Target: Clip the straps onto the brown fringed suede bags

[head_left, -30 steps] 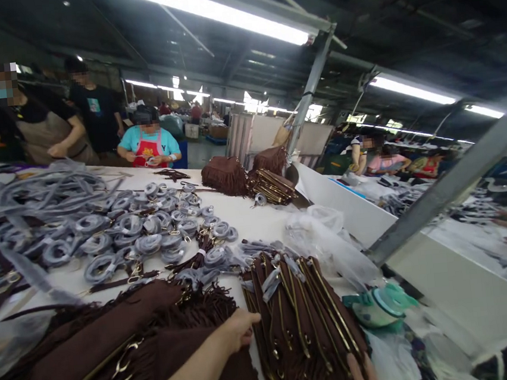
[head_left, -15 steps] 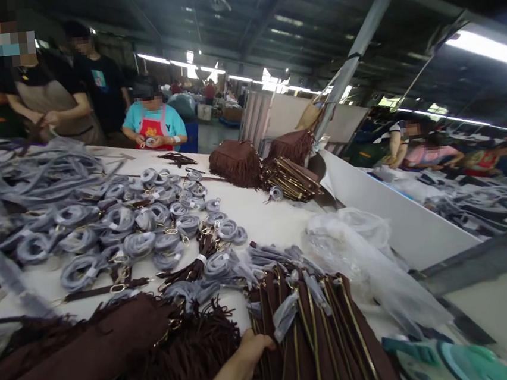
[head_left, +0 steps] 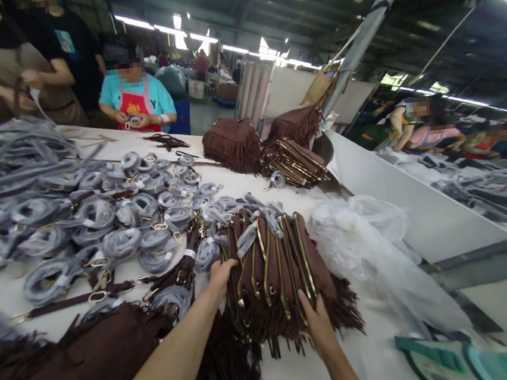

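Observation:
A stack of brown fringed bags [head_left: 274, 271] with gold zippers stands on edge on the white table [head_left: 298, 377]. My left hand [head_left: 220, 275] presses flat against the stack's left side, fingers together. On the stack's right front, my right hand [head_left: 316, 322] presses against the bags, fingers extended onto the brown suede. The two hands clamp the stack between them. Grey wrapped straps [head_left: 253, 232] lie on top of the bags.
Several coiled grey-wrapped straps [head_left: 104, 222] cover the table's left. Brown fringed bags [head_left: 73, 368] lie at near left, more [head_left: 235, 144] at the far end. Clear plastic bags [head_left: 376, 256] sit right. A teal object [head_left: 453, 362] lies near right. People [head_left: 137, 99] work across the table.
The stack of bags has been gathered and pushed away from me toward the table's middle. My right hand has come back into view on its right side; my left stays on its left side.

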